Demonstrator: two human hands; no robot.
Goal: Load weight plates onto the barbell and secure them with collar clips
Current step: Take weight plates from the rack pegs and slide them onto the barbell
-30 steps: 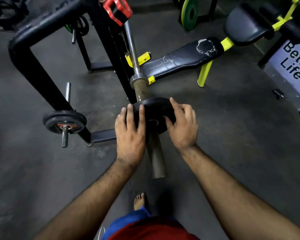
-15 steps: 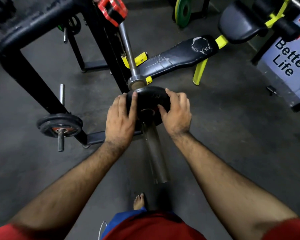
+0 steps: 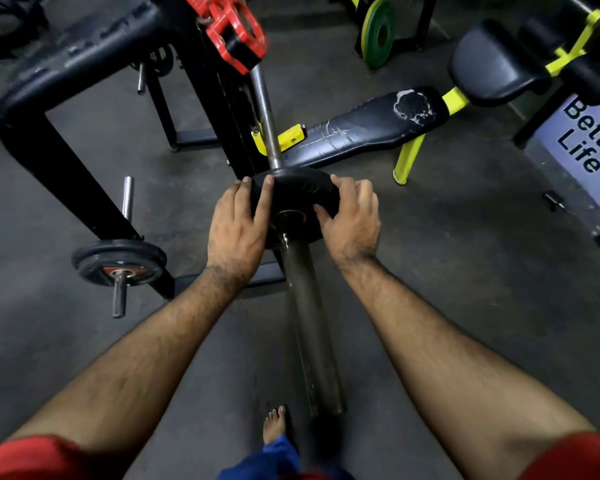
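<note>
1. A weight plate (image 3: 293, 199) is threaded on the sleeve of the barbell (image 3: 303, 306), at its far end.
2. The plate is flanked by the left hand (image 3: 238, 230) on its left rim and the right hand (image 3: 352, 216) on its right rim.
3. A collar clip (image 3: 234, 32) is seen farther along the bar, on the rack (image 3: 222, 109).
4. A bench (image 3: 368, 129) is placed right of the bar, behind the plate.
5. A second plate (image 3: 118, 261) is mounted on a peg (image 3: 119, 296) at lower left.
6. A bare foot (image 3: 274, 424) is planted on the floor (image 3: 465, 271), beside the near sleeve end.
</note>
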